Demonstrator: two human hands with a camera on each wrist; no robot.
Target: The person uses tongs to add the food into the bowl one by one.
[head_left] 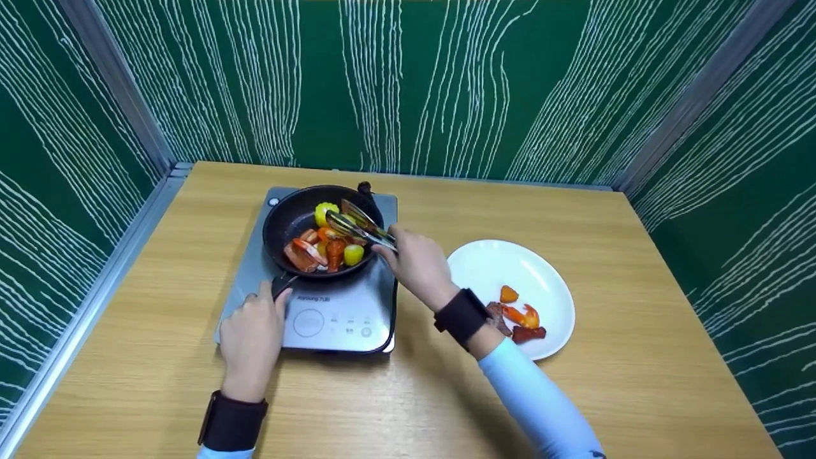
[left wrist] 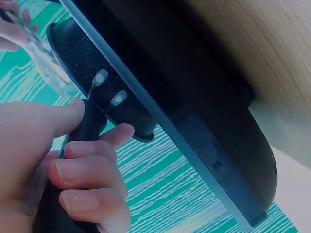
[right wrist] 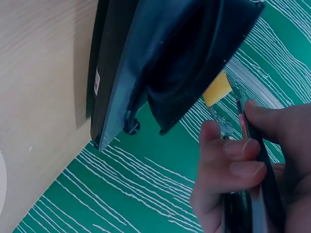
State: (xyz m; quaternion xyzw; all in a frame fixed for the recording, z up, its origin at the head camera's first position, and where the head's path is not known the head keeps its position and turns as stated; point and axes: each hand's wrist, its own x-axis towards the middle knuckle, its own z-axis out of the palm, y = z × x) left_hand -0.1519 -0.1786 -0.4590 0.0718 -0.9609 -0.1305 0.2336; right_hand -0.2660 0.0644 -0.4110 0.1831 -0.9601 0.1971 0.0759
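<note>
A black frying pan (head_left: 293,213) sits on a flat induction cooker (head_left: 255,280) and holds corn pieces (head_left: 326,213), a shrimp, sausage and other food. My left hand (head_left: 252,331) grips the pan's handle (left wrist: 92,121), fingers curled round it in the left wrist view. In my right hand (head_left: 421,264) are metal tongs (head_left: 379,236), their tips over the pan's right side. Between those tips shows a yellow-orange piece of food (right wrist: 217,90) in the right wrist view; its kind is unclear.
Right of the cooker stands a white plate (head_left: 484,261) with a shrimp (head_left: 529,317), an orange chunk (head_left: 508,294), a piece of meat and a reddish piece near its front. Green walls with white lines enclose the wooden table (head_left: 612,382) at the back and sides.
</note>
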